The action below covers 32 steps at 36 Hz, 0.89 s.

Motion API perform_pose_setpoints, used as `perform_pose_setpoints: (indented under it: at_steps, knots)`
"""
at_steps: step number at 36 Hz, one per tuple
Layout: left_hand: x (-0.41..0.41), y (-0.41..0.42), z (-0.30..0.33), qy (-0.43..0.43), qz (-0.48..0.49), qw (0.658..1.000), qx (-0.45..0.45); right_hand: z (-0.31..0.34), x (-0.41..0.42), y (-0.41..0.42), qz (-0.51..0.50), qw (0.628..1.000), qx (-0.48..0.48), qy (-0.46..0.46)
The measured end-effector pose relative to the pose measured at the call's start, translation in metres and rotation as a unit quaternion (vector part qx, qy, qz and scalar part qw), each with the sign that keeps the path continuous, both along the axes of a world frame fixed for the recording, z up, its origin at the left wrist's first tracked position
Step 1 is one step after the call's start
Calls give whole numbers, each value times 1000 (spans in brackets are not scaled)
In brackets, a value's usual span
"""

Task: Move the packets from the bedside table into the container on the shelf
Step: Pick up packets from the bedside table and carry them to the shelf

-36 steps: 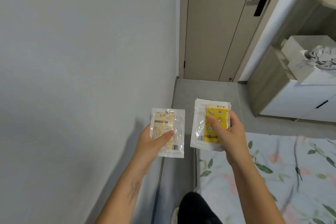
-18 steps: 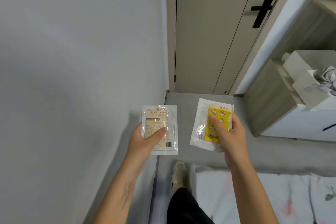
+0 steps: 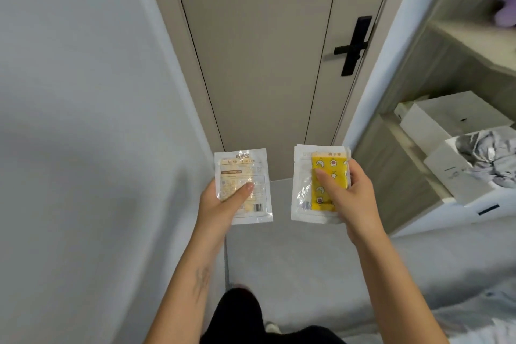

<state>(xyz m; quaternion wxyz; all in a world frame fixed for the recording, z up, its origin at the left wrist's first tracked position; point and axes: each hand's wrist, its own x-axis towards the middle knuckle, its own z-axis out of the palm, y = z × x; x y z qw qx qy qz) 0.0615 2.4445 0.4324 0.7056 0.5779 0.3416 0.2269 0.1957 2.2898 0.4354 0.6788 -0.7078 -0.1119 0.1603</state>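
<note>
The left grip [image 3: 220, 204] pinches a pale packet [image 3: 242, 186], thumb laid across its face and fingers curled behind, so the sheet stands flat and readable. Just beside it, the right grip [image 3: 350, 195] pinches a small stack of packets [image 3: 318, 184], thumb pressed on the yellow one in front and fingers wrapped round the right edge; that clamp probably keeps the loose sheets from sliding apart. Both loads ride level at chest height, apart from each other, likely because each hand carries its own share in one trip. Beyond the right grip, to its right, a shelf [image 3: 460, 36] unit holds white boxes [image 3: 452, 120]; which of these is the container I cannot tell. Straight ahead of both grips stands a closed door [image 3: 265, 50], and a wall [image 3: 83, 92] runs along the left.
</note>
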Motion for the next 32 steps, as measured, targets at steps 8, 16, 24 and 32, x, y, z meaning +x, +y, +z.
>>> perform_pose_setpoints:
  at_steps: [8,16,24,32]
  knots:
    - [135,20,-2,23,-125,992,-13,-10,79,-5,-114,993,6,22]
    - [284,27,7,-11,-250,968,-20,2,176,-9,-240,971,6,6]
    - [400,10,26,-29,-360,932,-17,21,257,-22,-298,955,10,-9]
    - [488,-65,27,-19,-450,893,-22,27,319,-91,-368,930,17,-25]
